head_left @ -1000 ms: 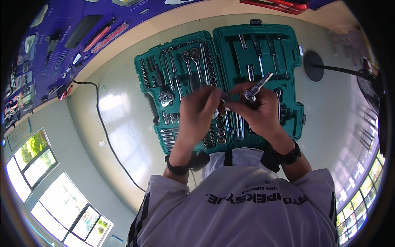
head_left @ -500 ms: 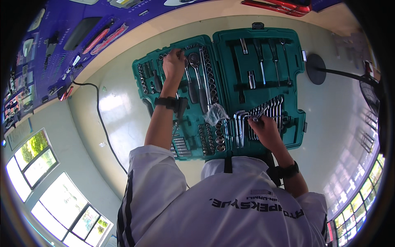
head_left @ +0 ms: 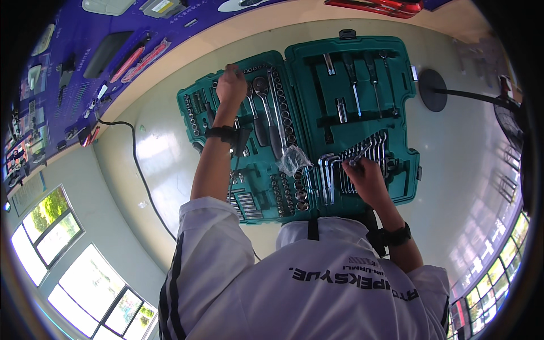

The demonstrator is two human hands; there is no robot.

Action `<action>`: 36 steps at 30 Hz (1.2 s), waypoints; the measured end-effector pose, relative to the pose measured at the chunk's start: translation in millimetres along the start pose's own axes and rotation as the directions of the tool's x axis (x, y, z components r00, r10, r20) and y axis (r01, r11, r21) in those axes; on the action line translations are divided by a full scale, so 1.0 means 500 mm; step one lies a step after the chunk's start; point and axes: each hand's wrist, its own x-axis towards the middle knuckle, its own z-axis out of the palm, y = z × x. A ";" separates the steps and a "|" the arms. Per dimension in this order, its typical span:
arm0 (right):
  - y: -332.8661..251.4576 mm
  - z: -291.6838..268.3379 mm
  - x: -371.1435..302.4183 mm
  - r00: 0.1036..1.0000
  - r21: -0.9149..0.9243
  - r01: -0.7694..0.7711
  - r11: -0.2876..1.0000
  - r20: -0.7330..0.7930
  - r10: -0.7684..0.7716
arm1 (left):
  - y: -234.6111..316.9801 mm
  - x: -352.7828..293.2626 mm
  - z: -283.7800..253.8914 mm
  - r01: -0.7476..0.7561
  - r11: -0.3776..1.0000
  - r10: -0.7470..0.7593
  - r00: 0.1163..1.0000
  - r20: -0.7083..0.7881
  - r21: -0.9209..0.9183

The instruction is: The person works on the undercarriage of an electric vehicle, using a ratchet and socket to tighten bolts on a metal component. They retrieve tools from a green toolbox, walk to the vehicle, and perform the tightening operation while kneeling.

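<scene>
A green tool case (head_left: 317,122) lies open on the floor in front of me, packed with metal tools. My left hand (head_left: 231,90) is over the far edge of its left half, at the row of sockets (head_left: 256,67) there. Its fingers are bent together, and what they may pinch is hidden. Right of it lie ratchets (head_left: 260,90) with dark handles. My right hand (head_left: 365,178) is closed around a slim shiny metal tool (head_left: 356,158), whose kind is unclear, above the graded wrenches (head_left: 377,148). Hex keys (head_left: 326,175) lie beside that hand.
Crumpled clear plastic (head_left: 294,161) rests on the case near its hinge. Screwdrivers (head_left: 352,79) sit in the right half. A black cable (head_left: 136,153) runs along the floor at left. A stand with a round dark base (head_left: 433,90) is at right; a blue display board (head_left: 73,73) stands beyond.
My left hand has shifted slightly left along the far edge of the case. The right hand stays at the wrenches with its metal tool. The whole view has moved a little.
</scene>
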 end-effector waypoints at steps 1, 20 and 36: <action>0.007 0.001 0.002 1.000 0.004 0.005 1.000 -0.013 -0.005 | -0.026 0.007 0.016 0.055 0.978 -0.049 0.998 0.035 -0.200; 0.011 -0.001 -0.005 0.998 0.032 -0.058 0.998 0.018 0.057 | -0.066 0.030 0.001 -0.375 0.921 0.366 0.926 -0.098 -0.102; 0.006 -0.026 -0.036 0.992 -0.036 -0.042 0.998 0.118 0.046 | 0.047 -0.066 -0.044 -0.283 0.959 0.276 0.931 -0.240 0.004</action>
